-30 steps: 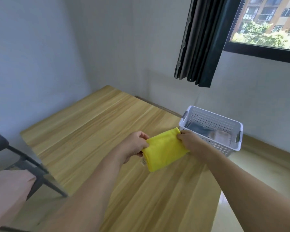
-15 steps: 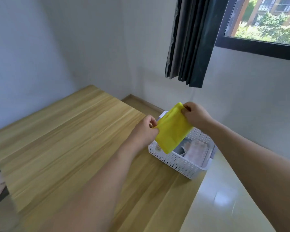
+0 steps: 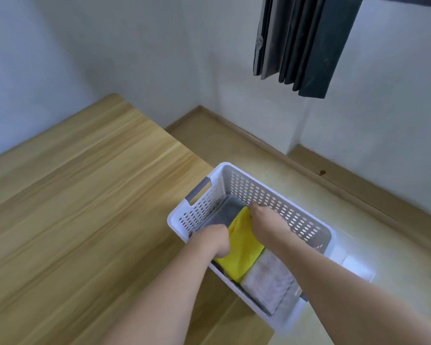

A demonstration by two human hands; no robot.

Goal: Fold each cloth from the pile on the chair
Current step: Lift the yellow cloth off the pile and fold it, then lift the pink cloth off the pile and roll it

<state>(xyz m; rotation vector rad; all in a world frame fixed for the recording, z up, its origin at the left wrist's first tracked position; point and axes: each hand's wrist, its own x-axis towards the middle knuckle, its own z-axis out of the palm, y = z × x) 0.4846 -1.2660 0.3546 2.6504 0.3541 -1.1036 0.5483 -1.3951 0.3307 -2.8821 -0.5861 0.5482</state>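
A wooden table is shown at the left, its top occupying the lower-left field. At its right edge stands a white perforated basket with a grey handle on the near-left end wall. Inside the basket, the left hand is seen lowered at the left edge of a folded yellow cloth; its fingers are hidden below the hand, so their grip cannot be told. The yellow cloth lies in the basket over a grey cloth, with a pale speckled cloth just beside it toward the viewer. The right hand is placed at the cloth's far right corner, fingers curled down onto it. A dark curtain hangs at the upper right.
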